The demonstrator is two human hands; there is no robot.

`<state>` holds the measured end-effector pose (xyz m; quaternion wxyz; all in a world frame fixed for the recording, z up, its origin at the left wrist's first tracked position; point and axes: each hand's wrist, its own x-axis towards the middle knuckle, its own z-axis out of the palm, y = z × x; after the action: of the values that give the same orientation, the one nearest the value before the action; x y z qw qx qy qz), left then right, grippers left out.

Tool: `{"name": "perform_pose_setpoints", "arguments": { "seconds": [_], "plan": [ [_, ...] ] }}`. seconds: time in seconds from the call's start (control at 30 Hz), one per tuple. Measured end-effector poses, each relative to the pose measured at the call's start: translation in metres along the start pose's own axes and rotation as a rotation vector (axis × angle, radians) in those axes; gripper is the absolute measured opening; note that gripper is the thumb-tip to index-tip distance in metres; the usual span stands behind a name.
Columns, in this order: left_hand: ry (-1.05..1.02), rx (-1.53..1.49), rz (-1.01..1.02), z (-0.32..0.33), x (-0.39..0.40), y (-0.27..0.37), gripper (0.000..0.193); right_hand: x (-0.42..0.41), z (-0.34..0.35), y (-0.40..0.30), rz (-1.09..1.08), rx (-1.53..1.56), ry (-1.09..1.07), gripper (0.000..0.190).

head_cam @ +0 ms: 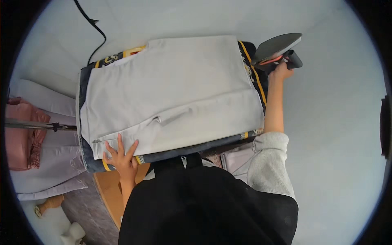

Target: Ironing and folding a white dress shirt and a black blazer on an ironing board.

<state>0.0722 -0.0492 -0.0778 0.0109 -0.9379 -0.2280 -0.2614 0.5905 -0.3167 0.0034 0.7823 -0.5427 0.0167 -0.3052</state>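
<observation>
A light grey cloth [171, 79] lies spread over a padded ironing surface [196, 155] with a dark, yellow-banded cover. Along its near side runs a fold, with a small pucker around the middle. My left hand [124, 159] rests on the cloth's near left corner, fingers spread and nothing in its grasp. Beyond the right end of the surface, my right hand [281, 73] grips a clothes iron [278, 49] by the handle. The iron is tilted up off the cloth, its dark soleplate facing away from me.
A black cord [98, 29] hangs at the back left against the pale wall [196, 18]. At left, a metal pole [39, 125] crosses in front of pinkish fabric [21, 144] and pale cushion-like pieces [52, 98]. A wooden panel [105, 190] stands below the surface's near left corner.
</observation>
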Motion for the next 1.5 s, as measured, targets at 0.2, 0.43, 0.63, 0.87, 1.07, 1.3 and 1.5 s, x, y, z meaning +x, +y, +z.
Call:
{"name": "perform_pose_setpoints", "arguments": {
  "seconds": [0.2, 0.43, 0.63, 0.87, 1.07, 1.3, 1.5],
  "plan": [
    [-0.062, -0.019, -0.03, -0.004, 0.002, 0.004, 0.06, 0.026, 0.039, 0.087, -0.307, -0.154, 0.238, 0.021],
    [-0.096, -0.004, -0.076, -0.009, -0.002, 0.003, 0.058, 0.014, 0.04, 0.108, -0.337, -0.351, 0.289, 0.013],
    [-0.294, -0.096, -0.05, -0.032, 0.027, 0.006, 0.052, 0.019, 0.018, 0.106, -0.257, -0.561, 0.095, 0.023],
    [-0.471, -0.182, 0.103, -0.066, 0.119, -0.045, 0.063, 0.024, -0.012, 0.069, -0.111, -0.562, -0.282, 0.063],
    [-0.053, -0.003, -0.268, 0.025, 0.19, -0.146, 0.052, 0.012, -0.024, 0.033, -0.554, -0.8, -0.15, 0.067],
    [-0.29, -0.105, -0.46, 0.069, 0.236, -0.167, 0.057, -0.081, 0.024, -0.016, -1.082, -0.736, -0.582, 0.052],
    [-0.098, -0.802, -0.27, 0.049, 0.231, -0.172, 0.024, -0.175, 0.081, -0.026, -1.095, -0.801, -1.169, 0.049]
  ]
}}
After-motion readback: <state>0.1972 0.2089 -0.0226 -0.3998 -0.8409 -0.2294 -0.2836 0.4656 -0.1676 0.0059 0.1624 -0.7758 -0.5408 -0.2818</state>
